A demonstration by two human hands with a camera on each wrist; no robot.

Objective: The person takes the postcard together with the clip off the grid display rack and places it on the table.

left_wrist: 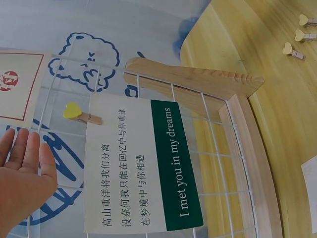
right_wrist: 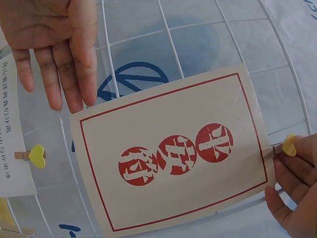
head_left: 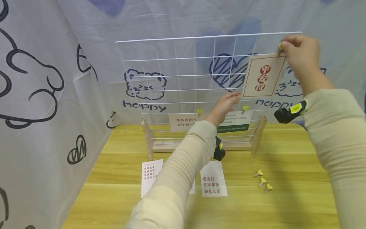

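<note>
High on the right side of a white wire grid point(head_left: 208, 37), my right hand point(head_left: 306, 55) pinches a small clothespin with a yellow heart point(head_left: 280, 46). The clothespin is at the top right corner of a cream card point(head_left: 248, 90) with a red border and red round characters. Near the card's lower left corner is my left hand point(head_left: 224, 106), its fingers straight and nothing in its grasp. Below hang a white-and-green card point(left_wrist: 124, 163), held by a heart clothespin point(left_wrist: 73, 111), and another white card point(head_left: 183, 122), partly covered by the left arm.
Wooden feet point(head_left: 258, 133) carry the grid on a yellow wood-grain table point(head_left: 114, 178). White printed cards point(head_left: 213, 178) lie in front, one mostly under the left sleeve. Three loose heart clothespins point(head_left: 263, 182) lie at the right. A patterned cloth point(head_left: 94, 19) hangs behind.
</note>
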